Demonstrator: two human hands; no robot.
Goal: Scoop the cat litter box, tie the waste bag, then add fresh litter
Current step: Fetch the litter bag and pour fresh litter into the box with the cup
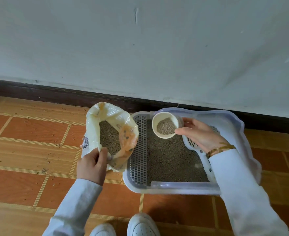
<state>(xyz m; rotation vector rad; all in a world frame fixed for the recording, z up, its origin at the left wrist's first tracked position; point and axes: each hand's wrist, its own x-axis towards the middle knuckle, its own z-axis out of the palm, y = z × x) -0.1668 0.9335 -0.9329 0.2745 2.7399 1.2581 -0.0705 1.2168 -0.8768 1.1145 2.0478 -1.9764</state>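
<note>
A cup (166, 125) part-filled with litter is pinched at its rim by the thumb and curled fingers of the right hand (200, 133) and held tilted above the box (225, 116). Below those fingers, grey litter covers the box floor. The near rim of the open bag (96, 120) is gripped between the left hand's (92, 162) thumb and fingers, just left of the box.

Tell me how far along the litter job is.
No waste bag is in view, so scooping and tying can't be confirmed. In hand: right hand holds a cup of litter over the litter box; left hand holds the litter bag open. Left: pouring.
</note>
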